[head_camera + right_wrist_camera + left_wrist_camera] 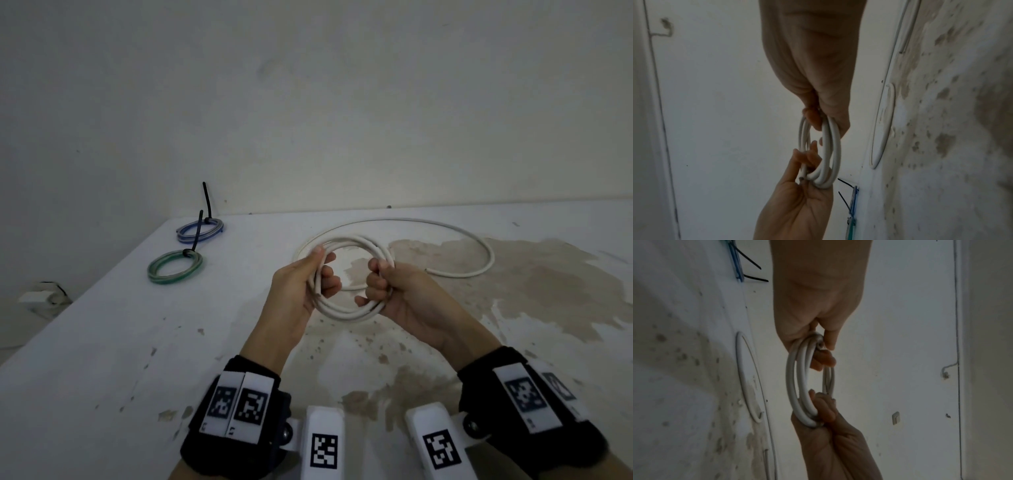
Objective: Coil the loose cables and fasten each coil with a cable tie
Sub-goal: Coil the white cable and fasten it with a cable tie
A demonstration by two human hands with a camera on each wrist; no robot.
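Three cables: one white (349, 270), one blue (200, 230), one green (174, 266); two black ties (206, 200).

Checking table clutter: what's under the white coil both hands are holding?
Under the white coil, held by the left hand and right hand, lies stained table and the cable's loose tail. The spot beneath the hands is covered.
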